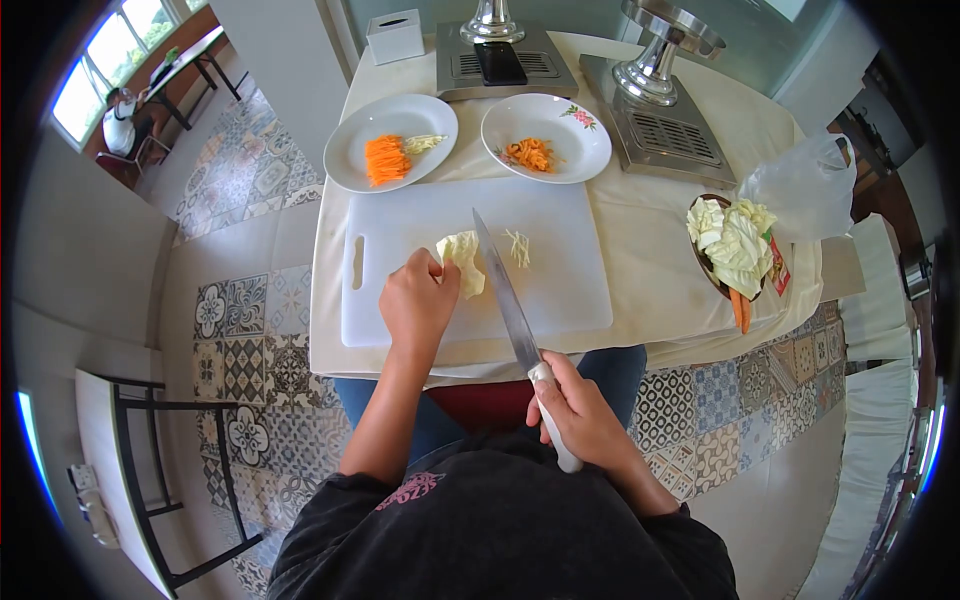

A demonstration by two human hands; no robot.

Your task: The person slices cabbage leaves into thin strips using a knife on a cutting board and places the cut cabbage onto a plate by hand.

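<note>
On the white cutting board (400, 215) lies a piece of cabbage (470, 275). My left hand (415, 295) presses its curled fingers on the left side of that piece. The white handle of a long knife (508, 300) is in my right hand (575, 410), fingers wrapped round it. The blade points away from me, beside the right edge of the cabbage. Thin cabbage shreds (518, 248) rest just right of the blade. Behind the board, one plate (345, 150) holds orange carrot strips (386, 160) and pale shreds; a flowered plate (495, 120) holds smaller carrot bits (532, 154).
At the right, a bowl (702, 262) holds cabbage leaves (740, 245), with carrots (740, 310) at its front and a plastic bag (800, 190) behind. Two metal stands (655, 80) (492, 25), a phone (500, 63) and a tissue box (395, 38) stand farther back. A person sits far left.
</note>
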